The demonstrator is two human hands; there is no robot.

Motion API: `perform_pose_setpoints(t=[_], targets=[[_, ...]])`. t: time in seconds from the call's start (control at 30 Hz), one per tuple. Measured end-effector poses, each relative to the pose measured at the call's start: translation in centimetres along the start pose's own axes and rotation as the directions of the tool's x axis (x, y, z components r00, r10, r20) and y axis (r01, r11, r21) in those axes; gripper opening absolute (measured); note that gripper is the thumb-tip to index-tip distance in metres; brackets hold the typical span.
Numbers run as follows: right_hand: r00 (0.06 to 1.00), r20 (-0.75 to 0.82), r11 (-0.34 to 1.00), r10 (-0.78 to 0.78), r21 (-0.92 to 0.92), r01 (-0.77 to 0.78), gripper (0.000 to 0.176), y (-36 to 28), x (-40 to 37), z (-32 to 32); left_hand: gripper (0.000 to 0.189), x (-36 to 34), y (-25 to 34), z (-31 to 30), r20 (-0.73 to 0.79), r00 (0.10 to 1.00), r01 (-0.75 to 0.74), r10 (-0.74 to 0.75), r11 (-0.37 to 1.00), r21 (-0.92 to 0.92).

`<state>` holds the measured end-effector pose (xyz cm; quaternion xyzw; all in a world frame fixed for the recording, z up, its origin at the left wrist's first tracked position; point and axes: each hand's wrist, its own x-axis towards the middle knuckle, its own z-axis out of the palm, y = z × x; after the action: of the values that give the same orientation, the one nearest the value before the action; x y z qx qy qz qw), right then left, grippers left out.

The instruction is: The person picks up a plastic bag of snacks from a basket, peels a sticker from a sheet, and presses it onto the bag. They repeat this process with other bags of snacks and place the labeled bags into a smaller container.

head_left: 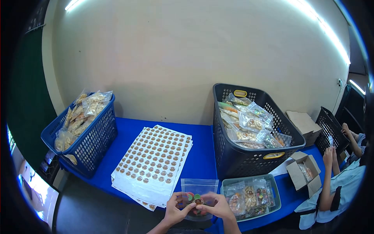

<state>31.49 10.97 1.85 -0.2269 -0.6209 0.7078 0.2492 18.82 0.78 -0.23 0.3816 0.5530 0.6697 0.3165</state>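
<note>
A clear plastic pouch with red and green sweets inside is held between my two hands at the table's front edge. My left hand grips its left side, and my right hand grips its right side. Both thumbs press near a round brown sticker on the pouch's front. Just beyond my left hand lie stacked white sheets of round brown stickers. Close to my right hand stands a grey-green tray holding several filled pouches with stickers.
A blue basket of snack bags stands at the left, and a large black basket of bags at the right. An open cardboard box sits beside the tray. At the far right, another person works near a second black basket.
</note>
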Motion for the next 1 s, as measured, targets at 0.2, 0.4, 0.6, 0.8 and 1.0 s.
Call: perform_pose_setpoints(t=[0.2,0.4,0.6,0.8,1.0], targets=[[0.986,-0.037,0.983,0.161,-0.084,-0.163,0.026,-0.7,0.0,0.0,0.045,-0.1,0.3,-0.7,0.168,0.986,-0.023,0.020,1.000,0.014],[0.980,0.120,0.973,0.157,-0.192,-0.132,0.028,-0.8,-0.5,0.0,0.017,0.0,0.7,-0.4,-0.037,0.998,0.037,-0.048,0.964,-0.264],[0.935,0.225,0.921,-0.273,-0.220,0.322,0.023,-0.9,0.5,-1.3,0.008,-1.1,-0.3,1.2,-0.106,0.991,-0.090,0.082,0.993,-0.074],[0.903,0.345,0.914,-0.256,-0.219,0.342,0.008,-0.8,1.2,-1.5,0.008,-2.1,0.7,1.1,-0.046,0.989,-0.130,0.138,0.980,0.151],[0.865,0.401,0.906,-0.302,-0.161,0.391,0.006,-0.9,1.6,-0.6,0.008,-3.2,1.6,1.3,-0.148,0.979,-0.118,0.138,0.983,0.140]])
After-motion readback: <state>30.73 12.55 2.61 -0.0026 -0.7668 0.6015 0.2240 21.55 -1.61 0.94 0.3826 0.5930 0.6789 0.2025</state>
